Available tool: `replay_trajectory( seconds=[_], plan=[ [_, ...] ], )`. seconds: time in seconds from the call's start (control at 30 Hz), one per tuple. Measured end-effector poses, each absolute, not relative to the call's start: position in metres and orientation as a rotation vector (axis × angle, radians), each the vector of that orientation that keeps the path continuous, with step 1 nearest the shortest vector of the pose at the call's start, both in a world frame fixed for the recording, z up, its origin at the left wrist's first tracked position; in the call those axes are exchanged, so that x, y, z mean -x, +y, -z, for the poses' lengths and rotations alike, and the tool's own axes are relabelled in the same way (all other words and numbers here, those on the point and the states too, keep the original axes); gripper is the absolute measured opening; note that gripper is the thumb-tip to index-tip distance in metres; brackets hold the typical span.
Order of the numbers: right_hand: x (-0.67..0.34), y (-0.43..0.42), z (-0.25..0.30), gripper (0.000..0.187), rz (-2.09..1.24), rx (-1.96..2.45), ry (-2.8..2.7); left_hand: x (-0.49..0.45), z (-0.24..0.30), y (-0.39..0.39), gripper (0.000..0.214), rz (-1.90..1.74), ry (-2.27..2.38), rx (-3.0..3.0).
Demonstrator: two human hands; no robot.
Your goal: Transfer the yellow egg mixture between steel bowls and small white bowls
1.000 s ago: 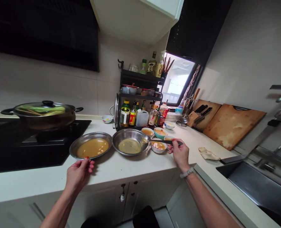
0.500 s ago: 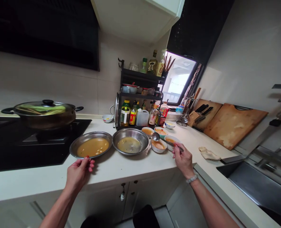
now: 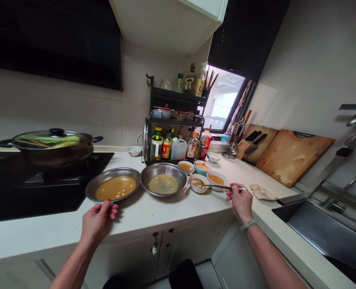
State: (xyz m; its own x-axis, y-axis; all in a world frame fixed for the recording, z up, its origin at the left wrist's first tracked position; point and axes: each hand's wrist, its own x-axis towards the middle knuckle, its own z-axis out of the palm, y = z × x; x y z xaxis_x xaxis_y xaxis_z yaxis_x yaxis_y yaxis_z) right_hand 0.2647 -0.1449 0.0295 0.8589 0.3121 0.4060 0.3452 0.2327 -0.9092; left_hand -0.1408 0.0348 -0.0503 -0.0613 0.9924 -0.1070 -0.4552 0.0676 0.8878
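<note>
My left hand (image 3: 98,218) pinches the near rim of a shallow metal dish (image 3: 89,188), which holds brownish liquid with pale bits and tilts a little. A wider metal bowl (image 3: 184,182) of cloudy liquid stands just to its right. In my right hand (image 3: 240,200) is the long handle of a ladle (image 3: 216,186), held nearly level. Its scoop lies in a small white bowl (image 3: 199,190) and contains liquid. Close around are a bowl (image 3: 216,178) of orange-brown liquid, a turquoise bowl (image 3: 202,167) and another small bowl (image 3: 185,167).
A lidded pan (image 3: 53,150) sits on the black stove (image 3: 39,204) at left. Behind the bowls stands a black rack (image 3: 178,120) of bottles. Knives (image 3: 254,138), a cutting board (image 3: 295,156), a cloth (image 3: 262,193) and the sink (image 3: 322,228) are at right.
My right hand has moved right and slightly down, and the ladle's scoop has gone from above the small white bowl down into it. My left hand keeps hold of the dish.
</note>
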Motion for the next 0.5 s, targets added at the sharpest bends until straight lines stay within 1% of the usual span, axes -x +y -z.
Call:
replay_trajectory(
  seconds=[0.27, 0.5],
  plan=[
    [-0.269, -0.146, -0.042, 0.029, 0.01, 1.303, -0.561, 0.14, 0.051, 0.036, 0.014, -1.395, 0.941, -0.717],
    [-0.263, -0.139, -0.064, 0.024, -0.028, 1.24, -0.549, 0.14, 0.047, 0.033, 0.012, -1.38, 0.937, -0.704]
  ],
)
